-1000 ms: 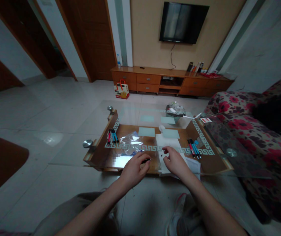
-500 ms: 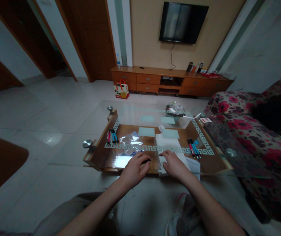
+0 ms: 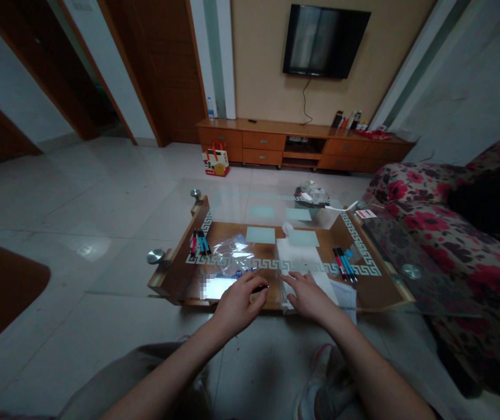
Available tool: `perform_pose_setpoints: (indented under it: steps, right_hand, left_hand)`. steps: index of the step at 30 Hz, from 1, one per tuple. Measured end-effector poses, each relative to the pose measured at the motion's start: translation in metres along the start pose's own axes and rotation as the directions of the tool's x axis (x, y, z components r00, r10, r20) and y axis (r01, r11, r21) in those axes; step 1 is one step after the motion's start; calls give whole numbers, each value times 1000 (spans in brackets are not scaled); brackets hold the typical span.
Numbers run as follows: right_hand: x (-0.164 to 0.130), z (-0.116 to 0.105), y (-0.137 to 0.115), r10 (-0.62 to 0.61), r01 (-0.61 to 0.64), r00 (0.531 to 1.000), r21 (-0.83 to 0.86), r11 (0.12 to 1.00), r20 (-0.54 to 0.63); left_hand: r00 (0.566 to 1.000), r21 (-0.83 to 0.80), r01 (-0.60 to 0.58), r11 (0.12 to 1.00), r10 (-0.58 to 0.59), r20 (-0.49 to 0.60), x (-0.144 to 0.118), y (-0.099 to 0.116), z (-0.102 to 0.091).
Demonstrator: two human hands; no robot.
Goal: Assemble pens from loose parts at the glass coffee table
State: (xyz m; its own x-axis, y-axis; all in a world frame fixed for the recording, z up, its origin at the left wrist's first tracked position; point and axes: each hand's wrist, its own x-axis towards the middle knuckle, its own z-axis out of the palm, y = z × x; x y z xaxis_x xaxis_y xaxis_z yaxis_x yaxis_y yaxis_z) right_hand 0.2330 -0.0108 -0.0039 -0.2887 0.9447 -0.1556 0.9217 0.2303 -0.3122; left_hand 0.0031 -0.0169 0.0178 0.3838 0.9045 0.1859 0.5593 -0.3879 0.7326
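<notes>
Left hand (image 3: 237,300): curled around a dark pen (image 3: 260,287), tip pointing right, low over the near edge of the glass surface (image 3: 153,233).

Right hand (image 3: 308,294): fingers spread and flat, palm down, pressing on white paper sheets (image 3: 300,256); nothing gripped. The two hands lie just beside each other, the pen tip between them.

White paper sheets: stacked near the middle of the surface, running from under the right hand toward the far side.

Clear plastic bag (image 3: 232,254): crumpled, just beyond the left hand; contents cannot be made out through the glare.

Markers, left group (image 3: 199,242): red and blue barrels, lying loose side by side near the left edge.

Markers, right group (image 3: 343,262): red and blue barrels, lying loose to the right of the paper.

Pale green cards (image 3: 261,234): several flat rectangles on the far half of the surface.

Far-corner bowl (image 3: 311,194): holds a heap of crumpled wrappers; detail too small to tell.

Floral sofa (image 3: 451,233): right of the surface.

Gift bag (image 3: 217,161): on the floor before the wooden cabinet (image 3: 302,143).
</notes>
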Motion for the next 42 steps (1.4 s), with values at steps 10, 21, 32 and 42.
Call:
perform_pose_setpoints:
  steps: [10,21,32,42]
  right_hand:
    - [2,3,2,46,-44,994,-17,999,101]
    - [2,7,4,0,0,999,-4,1000,53]
    - [2,9,6,-21,21,999,0,1000,48]
    - [3,7,4,-18,20,997,-29,999,78]
  left_hand:
    - [999,-22,-43,999,43,5,1,0,0]
    - [999,-27,-38,999,38,-1,1,-1,1]
    - [998,-44,-60,997,61,21,2,-1,1]
    - [998,-31,-45,999,46,38,2,1,-1]
